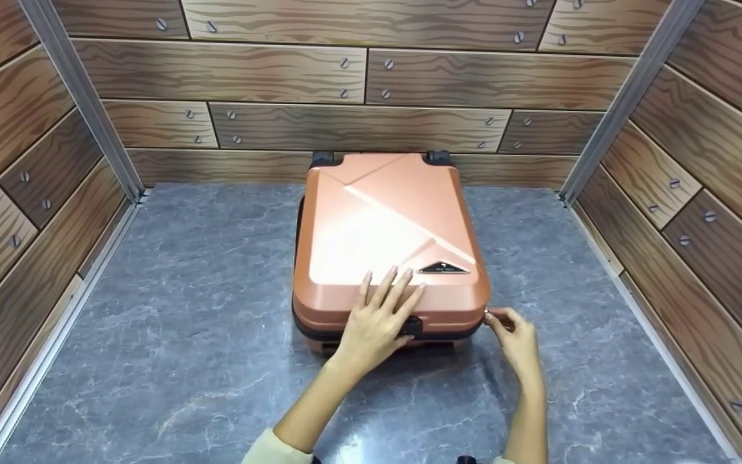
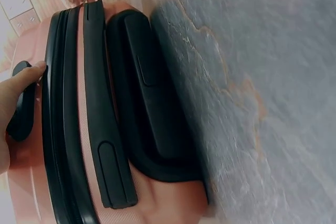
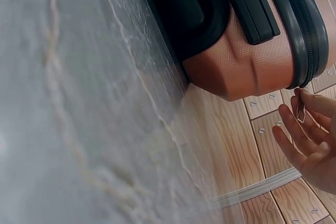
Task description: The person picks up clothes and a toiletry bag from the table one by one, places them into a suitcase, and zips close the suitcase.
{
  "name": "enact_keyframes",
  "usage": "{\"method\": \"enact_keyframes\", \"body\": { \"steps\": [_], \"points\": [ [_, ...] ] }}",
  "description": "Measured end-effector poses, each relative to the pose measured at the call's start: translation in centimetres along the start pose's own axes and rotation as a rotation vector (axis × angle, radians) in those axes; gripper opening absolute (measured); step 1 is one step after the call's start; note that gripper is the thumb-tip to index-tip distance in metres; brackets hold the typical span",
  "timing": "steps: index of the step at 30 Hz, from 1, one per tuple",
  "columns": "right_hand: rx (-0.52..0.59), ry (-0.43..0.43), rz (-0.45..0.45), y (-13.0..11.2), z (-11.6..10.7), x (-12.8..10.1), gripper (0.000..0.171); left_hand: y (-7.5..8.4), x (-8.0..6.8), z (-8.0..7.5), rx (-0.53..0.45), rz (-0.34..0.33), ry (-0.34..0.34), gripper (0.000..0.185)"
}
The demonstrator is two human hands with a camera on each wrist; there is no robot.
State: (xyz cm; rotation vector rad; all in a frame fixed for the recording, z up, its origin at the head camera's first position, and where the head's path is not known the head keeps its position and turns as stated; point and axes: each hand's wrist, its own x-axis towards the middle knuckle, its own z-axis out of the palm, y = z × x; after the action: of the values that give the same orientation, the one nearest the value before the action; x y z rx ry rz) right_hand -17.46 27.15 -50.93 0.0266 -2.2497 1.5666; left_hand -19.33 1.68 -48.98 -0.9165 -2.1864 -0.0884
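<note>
A rose-gold hard-shell suitcase [image 1: 387, 225] lies flat, its black zipper [image 3: 304, 24] running round the side. My left hand [image 1: 374, 325] rests on the near edge of the lid with fingers spread and straight. Its thumb lies beside the black lock piece [image 2: 22, 111]. At the suitcase's near right corner, my right hand [image 1: 518, 341] pinches a metal zipper pull [image 3: 301, 109] between thumb and index finger. The other fingers [image 3: 295, 140] are loosely bent in the right wrist view. A black carry handle [image 2: 107, 114] is on the near side, below the zipper.
The suitcase stands on a grey marbled surface [image 1: 203, 290]. Wood-patterned panels [image 1: 294, 74] rise behind it and on both sides, with metal posts [image 1: 625, 96] at the corners. Black wheels [image 1: 437, 158] are at the suitcase's far end.
</note>
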Motion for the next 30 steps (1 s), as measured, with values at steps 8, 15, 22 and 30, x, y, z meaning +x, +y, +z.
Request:
{"method": "enact_keyframes", "body": {
  "steps": [8,15,22,30],
  "points": [
    [0.031,-0.014,0.056,0.3,0.2,0.1,0.008,1.7,1.7,0.7,0.007,0.016,0.014,0.093],
    [0.016,-0.022,0.025,2.5,0.3,0.5,0.007,3.2,3.1,1.7,0.034,-0.014,0.014,0.087],
    [-0.028,-0.022,0.017,3.2,0.2,0.6,0.007,3.2,3.3,1.9,0.036,-0.033,0.032,0.086],
    [-0.088,-0.052,0.003,3.1,-0.4,0.1,0.007,3.3,3.2,2.1,-0.006,-0.054,0.045,0.085]
  ]
}}
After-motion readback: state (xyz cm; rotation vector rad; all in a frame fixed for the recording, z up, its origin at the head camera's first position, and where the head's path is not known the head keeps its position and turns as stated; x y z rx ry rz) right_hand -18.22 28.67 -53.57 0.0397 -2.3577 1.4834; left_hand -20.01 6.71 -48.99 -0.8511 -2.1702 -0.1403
